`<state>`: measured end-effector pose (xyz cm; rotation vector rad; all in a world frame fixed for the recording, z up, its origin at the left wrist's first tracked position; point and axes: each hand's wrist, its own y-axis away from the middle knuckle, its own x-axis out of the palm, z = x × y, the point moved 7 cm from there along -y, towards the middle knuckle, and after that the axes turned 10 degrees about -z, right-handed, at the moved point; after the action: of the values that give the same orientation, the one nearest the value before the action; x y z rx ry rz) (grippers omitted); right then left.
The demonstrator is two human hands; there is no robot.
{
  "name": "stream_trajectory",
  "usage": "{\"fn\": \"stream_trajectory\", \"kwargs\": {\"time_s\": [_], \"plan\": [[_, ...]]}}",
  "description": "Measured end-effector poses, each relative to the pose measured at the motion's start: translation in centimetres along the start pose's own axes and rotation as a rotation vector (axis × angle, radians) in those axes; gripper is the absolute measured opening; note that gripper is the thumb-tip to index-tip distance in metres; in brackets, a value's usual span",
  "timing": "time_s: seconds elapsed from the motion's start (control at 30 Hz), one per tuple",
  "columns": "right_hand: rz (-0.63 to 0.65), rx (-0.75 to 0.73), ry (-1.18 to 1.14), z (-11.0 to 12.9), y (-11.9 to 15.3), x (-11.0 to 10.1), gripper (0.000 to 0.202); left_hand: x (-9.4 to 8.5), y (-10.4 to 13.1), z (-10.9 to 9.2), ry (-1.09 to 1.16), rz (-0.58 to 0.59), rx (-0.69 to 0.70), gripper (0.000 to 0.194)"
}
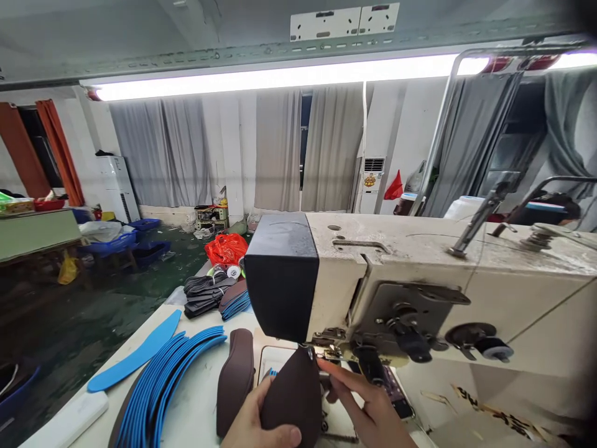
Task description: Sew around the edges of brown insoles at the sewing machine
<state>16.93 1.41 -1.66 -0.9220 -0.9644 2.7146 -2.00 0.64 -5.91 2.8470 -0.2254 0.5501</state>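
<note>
My left hand (261, 420) grips a dark brown fabric piece (293, 398), thumb on top and fingers at its left side. The piece stands tilted up, its upper tip under the sewing machine's needle area (329, 351). My right hand (368, 404) is at the right edge of that piece, close to the presser foot. Its index finger reaches to the edge, and the fingers below look pinched together, partly hidden. Left of my left hand lies another curved brown fabric piece (236, 379). A bit of blue (273, 372) shows behind my left fingers.
The sewing machine head (420, 249) fills the right side. On the table's left lie a fanned stack of blue-edged curved pieces (158, 379) and a single blue curved piece (140, 354). Behind are bundled dark pieces (208, 292) and a red plastic bag (226, 249).
</note>
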Motion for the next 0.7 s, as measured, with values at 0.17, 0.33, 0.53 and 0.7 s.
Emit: {"fn": "stream_trajectory", "kwargs": {"time_s": [0.17,0.33,0.53,0.7], "plan": [[-0.02,0.012,0.01,0.2,0.0,-0.2,0.035,1.0,0.9,-0.2,-0.027,0.1,-0.005,0.058],[0.017,0.056,-0.022,0.2,-0.2,0.0,0.038,1.1,0.1,-0.3,0.007,0.116,0.016,0.066],[-0.013,0.081,-0.041,-1.6,0.6,0.7,0.037,1.1,-1.4,-1.2,-0.014,0.064,0.064,0.063],[-0.019,0.09,-0.032,-2.6,0.9,1.0,0.034,1.4,-2.5,-1.5,0.003,0.005,0.101,0.061]]}}
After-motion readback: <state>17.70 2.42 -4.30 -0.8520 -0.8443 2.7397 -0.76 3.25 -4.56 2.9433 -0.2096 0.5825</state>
